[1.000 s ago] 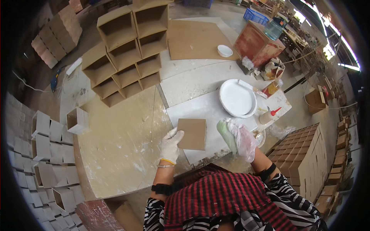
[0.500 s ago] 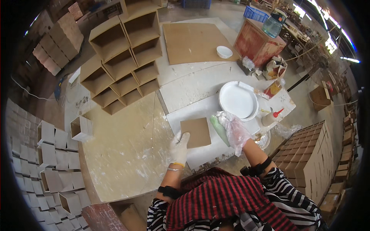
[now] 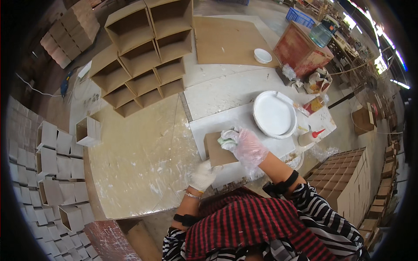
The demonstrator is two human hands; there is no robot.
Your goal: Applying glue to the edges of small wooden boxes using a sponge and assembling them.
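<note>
A small brown fibreboard box [image 3: 216, 153] is at the middle of the table, with its top face and left side showing. My left hand [image 3: 203, 175], in a white knit glove, grips its near left corner, the fingers partly hidden. My right hand [image 3: 249, 150], inside a clear plastic glove, is closed around a crumpled white and green cloth [image 3: 228, 138], which rests on the far right part of the box's top face. Beyond my right hand stands a round white tub [image 3: 275, 114] of white paint, a flat brush [image 3: 287, 99] lying across its rim.
Stacked brown open boxes [image 3: 141, 54] rise at the far left of the table. White boxes [image 3: 56, 163] are piled on the left. A white bowl [image 3: 262, 55] sits on a brown board [image 3: 226, 41]. A red-tipped bottle [image 3: 307, 138] stands right of the tub, beyond gridded cartons [image 3: 337, 174].
My right hand has moved left with the cloth, from beside the box onto its top. The box now shows its left side, and my left hand has shifted to its near corner.
</note>
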